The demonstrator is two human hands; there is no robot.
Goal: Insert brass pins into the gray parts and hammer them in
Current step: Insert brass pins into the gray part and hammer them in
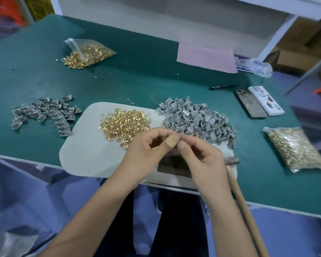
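Both hands [176,145] meet fingertip-to-fingertip above the mat's [82,154] near edge.

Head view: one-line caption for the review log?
Both hands meet fingertip to fingertip above loose brass pins and gray parts; hammer idle.

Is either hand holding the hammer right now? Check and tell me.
No. The hammer lies on the table beside the right hand, while both that and the left hand pinch something small between them.
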